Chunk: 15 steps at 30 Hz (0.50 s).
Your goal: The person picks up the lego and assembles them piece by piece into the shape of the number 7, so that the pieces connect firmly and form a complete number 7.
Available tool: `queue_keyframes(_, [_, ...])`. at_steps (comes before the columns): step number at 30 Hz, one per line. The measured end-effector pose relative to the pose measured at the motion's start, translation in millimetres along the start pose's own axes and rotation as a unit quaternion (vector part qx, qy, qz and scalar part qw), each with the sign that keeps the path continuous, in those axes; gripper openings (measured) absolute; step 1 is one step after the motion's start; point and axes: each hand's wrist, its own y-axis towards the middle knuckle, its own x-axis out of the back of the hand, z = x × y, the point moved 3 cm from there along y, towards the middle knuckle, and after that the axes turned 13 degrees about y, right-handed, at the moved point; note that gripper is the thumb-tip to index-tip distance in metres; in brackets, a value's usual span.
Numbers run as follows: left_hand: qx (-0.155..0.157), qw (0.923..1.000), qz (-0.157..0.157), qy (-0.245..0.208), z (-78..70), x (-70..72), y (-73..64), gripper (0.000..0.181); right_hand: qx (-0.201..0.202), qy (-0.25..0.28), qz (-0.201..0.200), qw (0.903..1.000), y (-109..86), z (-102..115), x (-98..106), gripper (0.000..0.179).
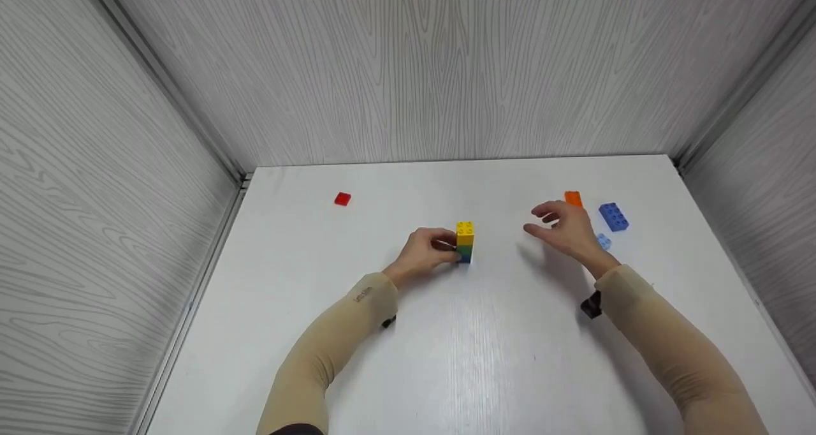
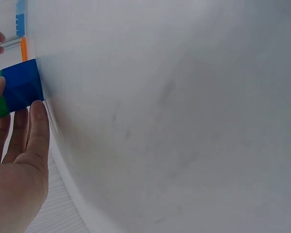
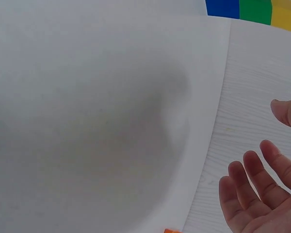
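A stack of toy building bricks (image 1: 465,234) stands upright on the white table, yellow on top, green in the middle and dark blue at the bottom. My left hand (image 1: 424,251) pinches its lower part from the left, thumb on the near side and fingers behind. In the left wrist view the dark blue brick (image 2: 22,85) meets the tabletop, with fingertips against it. To the right of the stack, my right hand (image 1: 564,228) is held above the table, thumb and fingers apart, with nothing in it. The right wrist view shows its relaxed fingers (image 3: 252,182).
An orange brick (image 1: 573,198) lies just beyond the right hand, partly covered by it. Beside it are a blue brick (image 1: 614,217) and a light blue brick (image 1: 603,241). A red brick (image 1: 342,199) lies at the back left. Wood-grained panels (image 1: 408,71) enclose the table.
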Motion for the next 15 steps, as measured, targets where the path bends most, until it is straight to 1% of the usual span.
queue_keyframes(4, [-0.007, 1.0000, -0.002, -0.002, -0.6, 0.7, -0.4, 0.044, -0.014, -0.010, -0.027, 0.9995, 2.7, -11.8, 12.5, 0.048])
queue_keyframes(12, [-0.004, 1.0000, -0.004, 0.001, 0.4, 0.4, -0.1, 0.044, -0.071, -0.022, -0.070, 0.9947, 10.7, -36.2, 33.9, 0.051])
queue_keyframes(15, [-0.005, 1.0000, -0.004, 0.001, 0.4, 0.2, 0.4, 0.043, -0.072, -0.035, -0.085, 0.9932, 14.7, -44.1, 41.2, 0.049])
